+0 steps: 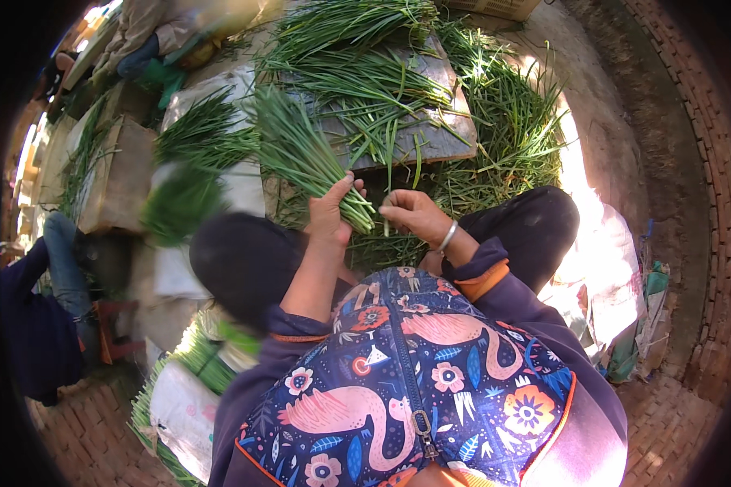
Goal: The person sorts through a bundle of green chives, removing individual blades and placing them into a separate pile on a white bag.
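My left hand (331,214) grips a bunch of long green chives (307,155) by its pale stem ends, the leaves fanning up and to the left. Close beside those cut ends is my right hand (419,214), a metal bangle at the wrist. Its thumb and forefinger are drawn together near a loose stalk; whether they pinch it cannot be made out. Beyond both hands a low wooden board (457,135) bears a large heap of chives (365,67) and several scattered stalks. Cut or discarded leaves (502,122) lie thickly on the ground along its right side.
Smaller chive piles (204,137) lie on white sheeting (243,185) to the left, one blurred. A wrapped chive bundle (183,408) stands by my left side. Another person in jeans (64,262) sits far left, near a wooden box (119,176). A white sack (609,280) lies right.
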Tool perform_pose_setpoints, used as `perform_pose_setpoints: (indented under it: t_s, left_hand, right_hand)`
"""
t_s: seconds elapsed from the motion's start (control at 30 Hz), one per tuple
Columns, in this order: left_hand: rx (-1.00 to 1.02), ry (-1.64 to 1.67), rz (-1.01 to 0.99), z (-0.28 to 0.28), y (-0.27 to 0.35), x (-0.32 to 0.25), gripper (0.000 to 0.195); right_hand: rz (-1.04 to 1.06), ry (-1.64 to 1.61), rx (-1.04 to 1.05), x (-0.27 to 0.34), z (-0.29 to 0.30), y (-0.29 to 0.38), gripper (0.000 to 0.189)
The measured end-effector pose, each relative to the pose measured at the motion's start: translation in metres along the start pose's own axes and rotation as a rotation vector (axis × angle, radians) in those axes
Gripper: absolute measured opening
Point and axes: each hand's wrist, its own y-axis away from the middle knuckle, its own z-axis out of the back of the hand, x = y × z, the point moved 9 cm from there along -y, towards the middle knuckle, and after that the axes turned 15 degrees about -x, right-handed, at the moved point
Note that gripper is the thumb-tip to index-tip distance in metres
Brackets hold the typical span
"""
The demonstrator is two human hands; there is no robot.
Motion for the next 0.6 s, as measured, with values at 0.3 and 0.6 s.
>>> perform_pose_setpoints:
  t_s: [0.3,0.6]
  left_hand:
    - [-0.007,-0.208,-0.188,-0.006,-0.001,0.000,0.022]
    - [0.107,-0.206,-0.294,-0.006,-0.010,0.002,0.028]
  right_hand:
    - [0.336,0.721,-0.239,0.060,0.028,-0.002,0.030]
    - [0.446,0.636,-0.154,0.075,-0.038,-0.057,0.039]
